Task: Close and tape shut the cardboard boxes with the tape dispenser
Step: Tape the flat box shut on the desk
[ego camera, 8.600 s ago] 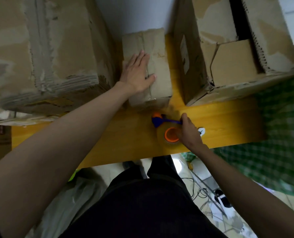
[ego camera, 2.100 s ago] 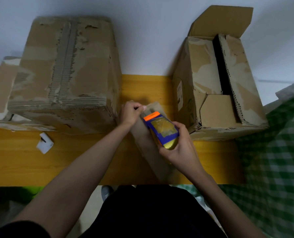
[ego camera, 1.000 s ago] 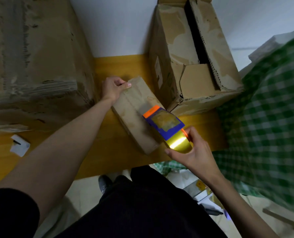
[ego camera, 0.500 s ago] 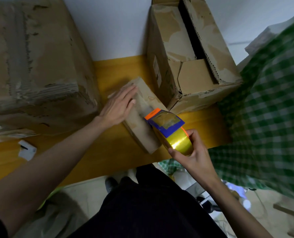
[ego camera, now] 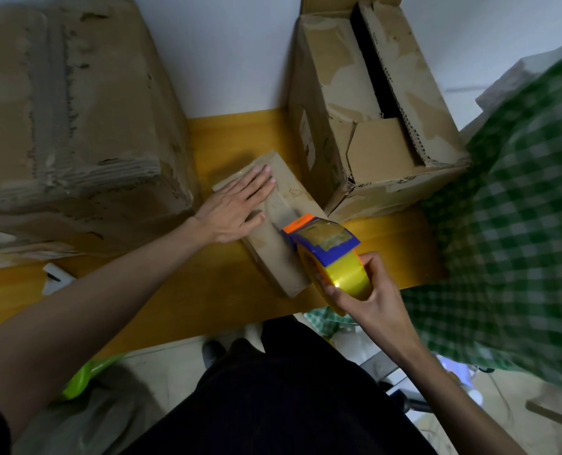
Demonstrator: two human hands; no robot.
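Left hand (ego camera: 237, 208) now flat on small box (ego camera: 281, 224) | right hand (ego camera: 368, 290) keeps tape dispenser (ego camera: 329, 247)

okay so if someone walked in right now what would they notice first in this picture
Probably the shiny yellow tape dispenser, gripped by the right hand at the near end of the small cardboard box. The left hand presses flat on that box. Behind, on the right, a big worn box stands with its top flaps still open.

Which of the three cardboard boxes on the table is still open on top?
The tall box at right: a dark gap runs between its top flaps. The big left box and the small box under the left hand are closed.
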